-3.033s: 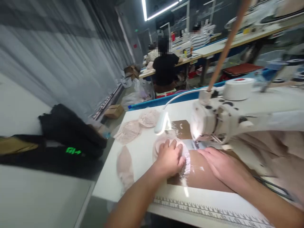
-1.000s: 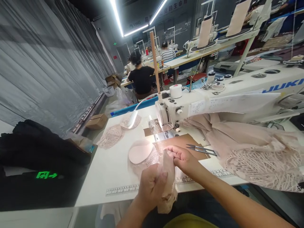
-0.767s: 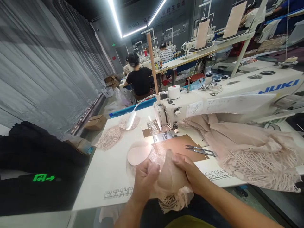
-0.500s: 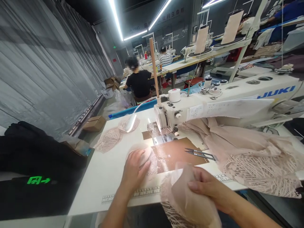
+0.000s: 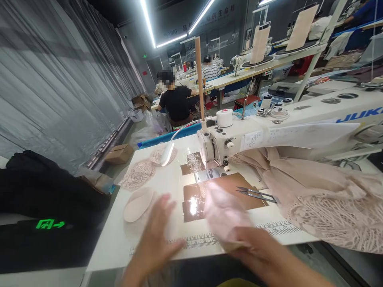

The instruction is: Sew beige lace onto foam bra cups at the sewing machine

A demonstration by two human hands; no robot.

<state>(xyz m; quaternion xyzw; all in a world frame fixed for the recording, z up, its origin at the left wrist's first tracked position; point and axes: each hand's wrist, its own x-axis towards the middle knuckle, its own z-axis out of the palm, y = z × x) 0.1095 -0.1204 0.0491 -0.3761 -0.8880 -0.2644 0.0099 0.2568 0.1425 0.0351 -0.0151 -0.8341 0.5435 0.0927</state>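
Observation:
My left hand (image 5: 157, 231) hovers over the near part of the white sewing table (image 5: 149, 247), fingers stretched out and blurred by motion. It holds nothing and is just right of a beige oval pad (image 5: 138, 203) lying on the table. My right hand (image 5: 254, 249) is smeared by motion at the table's front edge. It carries a pale beige lace piece (image 5: 223, 213) over the brown plate (image 5: 215, 193), in front of the white sewing machine (image 5: 239, 137).
Thread snips (image 5: 255, 194) lie on the brown plate. Beige lace fabric (image 5: 323, 199) is heaped at the right under the machine arm. More lace pieces (image 5: 140, 173) lie at the far left by the lamp (image 5: 167, 153). A dark bag (image 5: 44, 187) sits left. A person (image 5: 176, 101) works ahead.
My left hand slid the oval pad to the left and let it go, then came back toward me. My right hand brought the lace piece up from my lap over the table.

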